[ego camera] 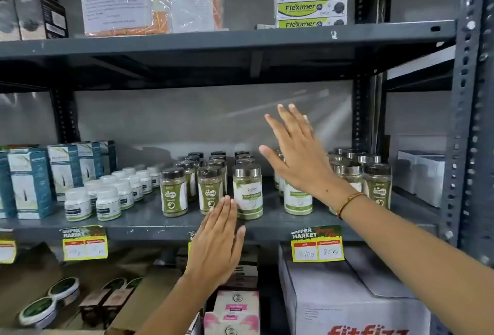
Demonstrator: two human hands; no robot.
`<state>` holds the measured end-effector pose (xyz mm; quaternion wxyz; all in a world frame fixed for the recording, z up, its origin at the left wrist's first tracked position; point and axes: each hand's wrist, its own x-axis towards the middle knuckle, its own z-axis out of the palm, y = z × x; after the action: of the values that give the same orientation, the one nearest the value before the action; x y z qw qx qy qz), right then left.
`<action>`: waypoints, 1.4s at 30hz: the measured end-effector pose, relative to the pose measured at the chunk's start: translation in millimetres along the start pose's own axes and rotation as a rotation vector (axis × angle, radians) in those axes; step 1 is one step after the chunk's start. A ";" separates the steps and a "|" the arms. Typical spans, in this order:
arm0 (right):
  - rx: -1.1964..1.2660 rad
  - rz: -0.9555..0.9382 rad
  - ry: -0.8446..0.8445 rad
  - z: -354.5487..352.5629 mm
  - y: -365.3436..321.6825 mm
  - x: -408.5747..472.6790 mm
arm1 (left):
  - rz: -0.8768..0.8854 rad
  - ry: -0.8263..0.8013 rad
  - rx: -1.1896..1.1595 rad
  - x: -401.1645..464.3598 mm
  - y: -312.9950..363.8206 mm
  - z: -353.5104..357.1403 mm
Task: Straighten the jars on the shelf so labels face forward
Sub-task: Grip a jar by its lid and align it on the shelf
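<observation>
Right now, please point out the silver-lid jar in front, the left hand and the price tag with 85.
Silver-lid jar point(247, 195): head view, on its white label.
Left hand point(217, 244): head view, back of the hand.
Price tag point(317, 248): head view, yellow lower part.

Open air above the jar lids, crowded shelf floor

Taking the steel-lidded jar point(247, 191) as landmark: tall clear space above it up to the upper shelf board point(227, 40); a bare shelf gap just right of it before the next white-labelled jar point(297, 199); green-labelled jars point(173, 192) stand close on its left, more rows behind.
</observation>
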<state>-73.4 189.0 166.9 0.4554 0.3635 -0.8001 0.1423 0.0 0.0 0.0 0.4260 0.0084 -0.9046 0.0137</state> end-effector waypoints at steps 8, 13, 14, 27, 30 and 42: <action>0.013 -0.064 -0.269 26.6 -11.4 9.9 | -0.087 0.024 0.010 10.4 1.9 1.7; 0.113 -0.006 -0.527 38.1 -15.2 30.9 | -0.135 0.017 0.008 19.3 10.3 8.2; 0.126 0.008 -0.564 40.3 -14.4 35.2 | -0.144 0.019 0.003 20.6 11.5 9.7; 0.257 0.036 -0.682 47.4 -9.9 54.7 | -0.171 0.021 0.022 21.0 15.1 13.6; 0.276 0.051 -0.643 45.8 -9.9 52.1 | -0.173 0.009 0.023 21.1 15.0 13.2; 0.285 0.130 -0.464 -29.0 5.0 35.9 | -0.184 0.005 0.054 19.0 19.7 9.9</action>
<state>-70.4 192.4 213.1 0.1943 0.3948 -0.8765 0.1951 -20.2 19.3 8.0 0.4274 0.1031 -0.8981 -0.0012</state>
